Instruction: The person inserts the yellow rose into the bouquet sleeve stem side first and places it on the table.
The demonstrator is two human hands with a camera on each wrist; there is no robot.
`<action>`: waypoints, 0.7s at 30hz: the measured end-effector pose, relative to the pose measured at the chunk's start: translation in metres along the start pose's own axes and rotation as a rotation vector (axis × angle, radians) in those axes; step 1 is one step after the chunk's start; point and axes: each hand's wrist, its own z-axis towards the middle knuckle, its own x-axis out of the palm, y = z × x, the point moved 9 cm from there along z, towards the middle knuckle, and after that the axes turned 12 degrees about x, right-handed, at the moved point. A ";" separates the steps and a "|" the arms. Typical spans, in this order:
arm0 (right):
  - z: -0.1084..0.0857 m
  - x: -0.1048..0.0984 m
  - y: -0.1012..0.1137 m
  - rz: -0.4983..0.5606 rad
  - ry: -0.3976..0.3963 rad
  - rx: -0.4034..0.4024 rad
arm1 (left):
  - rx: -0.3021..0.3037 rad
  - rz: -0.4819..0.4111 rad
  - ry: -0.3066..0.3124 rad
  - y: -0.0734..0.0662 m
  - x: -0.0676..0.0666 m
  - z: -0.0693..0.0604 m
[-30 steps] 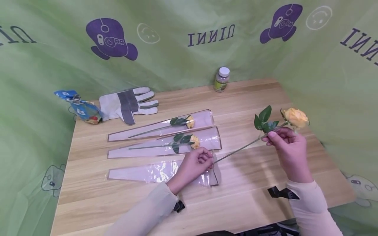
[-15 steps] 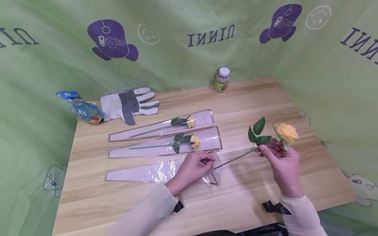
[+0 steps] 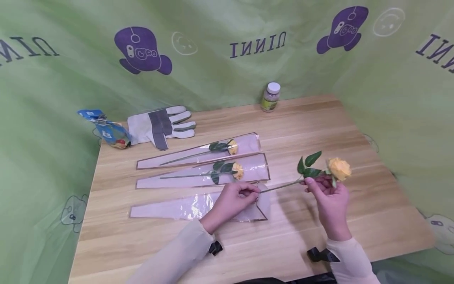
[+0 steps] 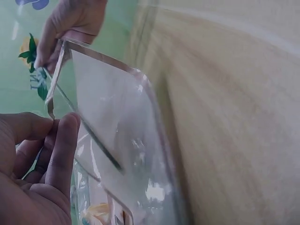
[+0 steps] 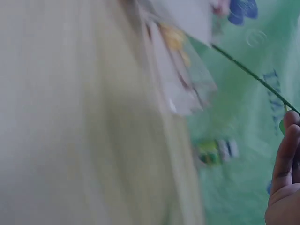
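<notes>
My right hand (image 3: 330,201) pinches the stem of a yellow-orange artificial rose (image 3: 339,169) just below its green leaves, above the table. The rose's stem (image 3: 281,187) slants down to the left towards my left hand (image 3: 237,200). Thumb and fingers of that hand pinch the mouth edge of a clear flower sleeve (image 3: 157,209) with a brown border. In the left wrist view, the sleeve's mouth stands apart and the lower stem (image 4: 101,145) lies within it. The right wrist view shows the stem (image 5: 253,74) running from my fingers to the sleeve.
Two more sleeves, each with a yellow rose (image 3: 232,147) (image 3: 237,170) inside, lie behind the held one on the wooden table (image 3: 301,122). At the back are a work glove (image 3: 159,124), a blue packet (image 3: 106,132) and a white-capped bottle (image 3: 270,98).
My right hand has moved left and lower with the rose, and more of the stem has gone into the sleeve. The left hand keeps its pinch on the sleeve's edge.
</notes>
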 end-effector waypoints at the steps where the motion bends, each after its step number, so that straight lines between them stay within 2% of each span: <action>1: -0.002 0.003 -0.006 -0.012 0.008 0.025 | -0.007 -0.005 0.003 0.001 0.001 0.001; 5: -0.009 0.012 -0.027 -0.007 0.049 0.119 | -0.024 0.003 0.015 0.000 0.000 0.003; 12: -0.007 0.006 -0.035 0.261 0.076 0.131 | -0.037 0.023 0.080 0.000 0.000 0.002; 16: -0.009 0.007 -0.038 0.274 0.071 0.162 | -0.026 0.017 0.083 0.002 -0.001 0.003; 21: -0.020 0.015 -0.040 0.177 0.084 0.145 | -0.003 0.013 0.077 -0.001 -0.001 0.006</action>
